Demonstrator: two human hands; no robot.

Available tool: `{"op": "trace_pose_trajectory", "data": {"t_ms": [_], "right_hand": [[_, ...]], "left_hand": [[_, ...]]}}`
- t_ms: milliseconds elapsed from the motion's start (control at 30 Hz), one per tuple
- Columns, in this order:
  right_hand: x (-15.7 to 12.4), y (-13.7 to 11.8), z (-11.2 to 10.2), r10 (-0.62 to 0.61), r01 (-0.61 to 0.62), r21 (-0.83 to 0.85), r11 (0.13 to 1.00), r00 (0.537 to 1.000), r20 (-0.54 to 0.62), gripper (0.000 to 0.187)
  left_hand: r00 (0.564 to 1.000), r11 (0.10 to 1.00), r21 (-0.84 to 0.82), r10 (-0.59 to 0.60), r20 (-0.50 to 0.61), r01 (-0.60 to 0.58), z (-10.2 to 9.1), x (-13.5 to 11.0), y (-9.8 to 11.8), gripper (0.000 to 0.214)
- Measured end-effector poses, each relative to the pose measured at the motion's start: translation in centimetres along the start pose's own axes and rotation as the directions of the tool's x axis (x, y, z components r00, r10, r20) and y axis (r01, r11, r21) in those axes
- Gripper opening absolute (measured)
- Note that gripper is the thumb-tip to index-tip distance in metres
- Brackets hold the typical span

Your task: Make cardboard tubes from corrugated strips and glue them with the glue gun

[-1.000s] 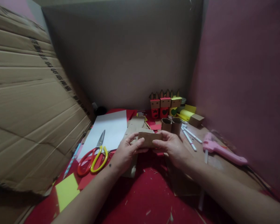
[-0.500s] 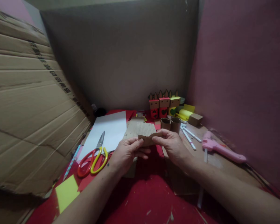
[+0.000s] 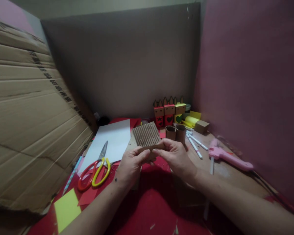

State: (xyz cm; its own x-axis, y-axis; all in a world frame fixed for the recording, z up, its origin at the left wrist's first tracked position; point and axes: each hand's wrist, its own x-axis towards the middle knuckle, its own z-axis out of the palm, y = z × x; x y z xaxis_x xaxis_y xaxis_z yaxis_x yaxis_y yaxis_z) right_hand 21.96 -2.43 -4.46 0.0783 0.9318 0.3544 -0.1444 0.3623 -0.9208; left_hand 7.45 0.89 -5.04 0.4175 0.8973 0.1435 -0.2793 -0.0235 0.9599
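Between both hands is a piece of corrugated cardboard (image 3: 146, 134), its ridged face turned up and its near edge folded or bent. My left hand (image 3: 135, 161) pinches the left part of that near edge. My right hand (image 3: 176, 156) grips the right part, with the two thumbs close together. Some of the fingers are hidden beneath the piece. Beyond the right hand stand two open brown cardboard tubes (image 3: 171, 131). Left of my left hand lie scissors (image 3: 94, 173) with one red and one yellow handle.
White paper (image 3: 110, 138) lies on the red tabletop (image 3: 152, 209). Three decorated cardboard figures (image 3: 169, 112) stand at the back. To the right are white pens (image 3: 194, 148) and a pink glue gun (image 3: 229, 155). A large cardboard sheet (image 3: 26, 124) leans at left, beside a yellow paper (image 3: 67, 210).
The cardboard piece has tilted so that more of its ridged face shows, and its near edge is bent by the fingers. Both hands keep hold of it. The view has shifted slightly.
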Motion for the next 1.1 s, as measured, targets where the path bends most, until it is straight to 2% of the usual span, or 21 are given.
{"op": "trace_pose_trajectory", "data": {"t_ms": [133,200,300,433,500,567,633,667,733,833,900,1100], "right_hand": [[-0.1,-0.1,-0.1,0.008,-0.008,-0.009,1.0,0.998,0.069,0.006],[-0.1,-0.1,-0.1,-0.004,0.007,-0.071,0.997,0.999,0.048,0.006],[-0.1,0.0,0.0,-0.015,0.016,-0.095,0.995,1.0,0.02,0.005],[-0.3,0.1,-0.1,-0.022,0.029,-0.09,0.995,0.997,0.077,0.025],[-0.4,0.1,-0.3,-0.098,0.113,-0.203,0.973,0.992,0.083,0.027],[-0.4,-0.1,-0.5,-0.232,0.23,-0.349,0.908,0.972,0.037,0.025],[-0.3,-0.3,-0.6,-0.314,0.284,-0.43,0.857,0.95,0.002,0.02],[-0.2,-0.3,-0.7,-0.303,0.273,-0.431,0.86,0.953,-0.001,0.016],[0.1,-0.4,-0.7,-0.203,0.193,-0.371,0.908,0.979,0.013,0.008],[0.5,-0.1,-0.7,0.001,0.004,-0.245,0.97,1.0,0.021,0.008],[0.6,0.0,-0.8,0.066,-0.058,-0.192,0.98,0.997,0.033,0.009],[0.2,0.1,-0.8,-0.055,0.045,-0.353,0.934,0.998,-0.019,0.009]], "left_hand": [[0.999,1.0,-0.02,-0.004,-0.045,0.003,-0.1,0.1,0.0,0.02],[0.999,0.998,-0.051,-0.035,-0.023,0.034,-0.1,0.1,0.0,0.023],[1.0,1.0,0.016,-0.021,-0.01,0.021,-0.2,0.0,0.1,0.02],[1.0,0.999,0.047,0.015,-0.02,-0.014,-0.6,0.2,0.3,0.02],[1.0,1.0,0.016,0.008,-0.023,-0.007,-0.9,0.4,0.4,0.023],[1.0,1.0,-0.006,0.007,-0.027,-0.007,-1.1,0.5,0.4,0.024],[0.999,0.999,-0.021,0.025,-0.023,-0.026,-1.2,0.6,0.5,0.024],[0.999,0.999,-0.025,0.033,-0.014,-0.033,-1.3,0.7,0.5,0.024],[0.999,0.999,-0.025,0.043,0.006,-0.043,-1.4,0.7,0.4,0.025],[0.997,0.998,0.021,0.067,0.024,-0.068,-1.4,0.7,0.4,0.024],[0.996,0.995,0.063,0.081,0.037,-0.083,-1.5,0.7,0.3,0.024],[0.993,0.986,0.133,0.091,0.082,-0.101,-1.7,0.7,0.0,0.019]]}}
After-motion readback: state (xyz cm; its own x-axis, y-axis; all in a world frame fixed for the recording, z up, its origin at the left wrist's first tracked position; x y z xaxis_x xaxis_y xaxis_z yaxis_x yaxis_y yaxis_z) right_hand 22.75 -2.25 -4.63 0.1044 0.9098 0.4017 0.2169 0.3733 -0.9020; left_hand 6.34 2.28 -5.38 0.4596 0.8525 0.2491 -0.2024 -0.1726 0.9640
